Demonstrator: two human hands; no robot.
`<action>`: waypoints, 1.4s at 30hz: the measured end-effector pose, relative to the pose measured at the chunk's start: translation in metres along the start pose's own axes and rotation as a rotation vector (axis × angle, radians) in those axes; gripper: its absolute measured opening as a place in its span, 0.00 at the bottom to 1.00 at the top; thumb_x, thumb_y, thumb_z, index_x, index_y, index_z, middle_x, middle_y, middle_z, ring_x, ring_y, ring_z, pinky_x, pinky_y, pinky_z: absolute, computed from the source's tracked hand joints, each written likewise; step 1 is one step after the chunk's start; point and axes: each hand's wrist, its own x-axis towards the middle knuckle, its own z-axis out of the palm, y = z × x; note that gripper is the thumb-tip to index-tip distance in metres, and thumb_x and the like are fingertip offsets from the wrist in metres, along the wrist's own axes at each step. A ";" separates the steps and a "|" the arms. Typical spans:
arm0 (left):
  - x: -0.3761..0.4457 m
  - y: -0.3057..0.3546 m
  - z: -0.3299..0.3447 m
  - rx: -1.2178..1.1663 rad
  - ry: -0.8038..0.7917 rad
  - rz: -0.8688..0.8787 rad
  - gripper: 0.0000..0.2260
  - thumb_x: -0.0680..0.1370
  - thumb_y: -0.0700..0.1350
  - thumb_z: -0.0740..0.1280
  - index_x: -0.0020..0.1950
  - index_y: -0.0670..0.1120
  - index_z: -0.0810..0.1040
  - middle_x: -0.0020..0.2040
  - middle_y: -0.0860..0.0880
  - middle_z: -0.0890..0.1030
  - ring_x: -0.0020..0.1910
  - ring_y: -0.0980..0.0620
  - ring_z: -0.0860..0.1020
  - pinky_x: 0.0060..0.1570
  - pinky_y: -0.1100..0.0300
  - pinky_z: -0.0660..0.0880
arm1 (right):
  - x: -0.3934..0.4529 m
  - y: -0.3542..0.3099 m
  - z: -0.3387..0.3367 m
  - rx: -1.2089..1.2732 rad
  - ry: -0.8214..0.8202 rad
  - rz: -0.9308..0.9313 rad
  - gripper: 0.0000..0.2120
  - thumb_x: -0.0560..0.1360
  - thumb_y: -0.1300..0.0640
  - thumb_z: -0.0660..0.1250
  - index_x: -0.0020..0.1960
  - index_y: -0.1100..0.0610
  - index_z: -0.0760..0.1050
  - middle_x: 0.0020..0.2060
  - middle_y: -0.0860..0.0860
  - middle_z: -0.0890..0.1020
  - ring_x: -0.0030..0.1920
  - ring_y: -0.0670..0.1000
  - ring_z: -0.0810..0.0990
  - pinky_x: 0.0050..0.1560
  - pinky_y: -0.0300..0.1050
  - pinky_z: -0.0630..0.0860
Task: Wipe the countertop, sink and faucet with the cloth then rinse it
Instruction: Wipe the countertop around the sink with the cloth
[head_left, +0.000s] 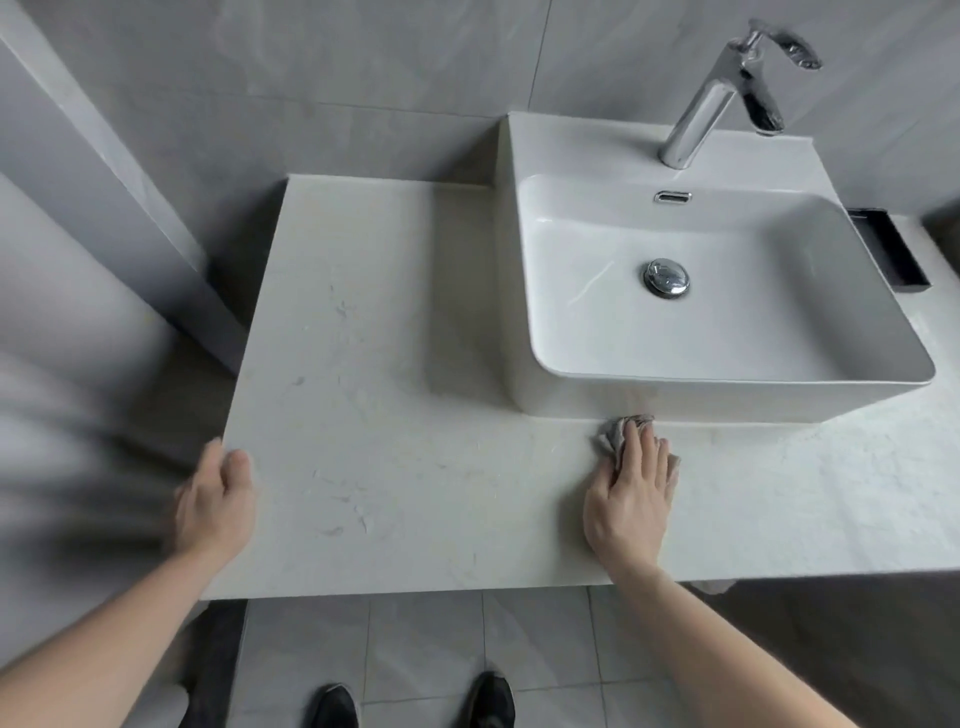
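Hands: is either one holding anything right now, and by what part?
The right hand presses flat on the cloth on the countertop, fingers straight over its middle, not gripping it. The left hand rests on the countertop's left edge, holding nothing.

Bathroom: vessel sink (727, 395), chrome faucet (711, 104), grey tiled walls (311, 78).

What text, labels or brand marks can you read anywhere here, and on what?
None can be read.
Faucet: no mark legible; its handle is blurred.
Sink, drain plug and overflow slot: no lettering shows.
Countertop and cloth: only veining and folds.
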 end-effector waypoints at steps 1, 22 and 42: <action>0.000 0.001 -0.002 -0.006 -0.004 -0.005 0.33 0.79 0.62 0.47 0.78 0.47 0.66 0.76 0.38 0.71 0.71 0.29 0.70 0.68 0.40 0.67 | -0.015 -0.016 0.006 0.004 -0.037 -0.091 0.28 0.82 0.58 0.55 0.82 0.53 0.61 0.83 0.50 0.60 0.84 0.56 0.54 0.84 0.53 0.43; -0.001 -0.001 -0.027 -0.206 -0.137 0.054 0.25 0.79 0.63 0.50 0.73 0.58 0.68 0.67 0.45 0.80 0.64 0.37 0.77 0.61 0.44 0.73 | 0.033 -0.170 0.042 0.276 -0.163 -0.458 0.24 0.83 0.63 0.55 0.77 0.53 0.72 0.73 0.48 0.77 0.73 0.50 0.75 0.76 0.49 0.68; -0.006 0.007 -0.024 -0.170 -0.109 0.065 0.22 0.87 0.53 0.53 0.79 0.47 0.66 0.75 0.38 0.73 0.72 0.35 0.71 0.68 0.45 0.67 | -0.130 -0.084 0.033 0.117 -0.517 -0.890 0.34 0.77 0.71 0.64 0.80 0.49 0.67 0.81 0.43 0.65 0.83 0.48 0.57 0.83 0.51 0.55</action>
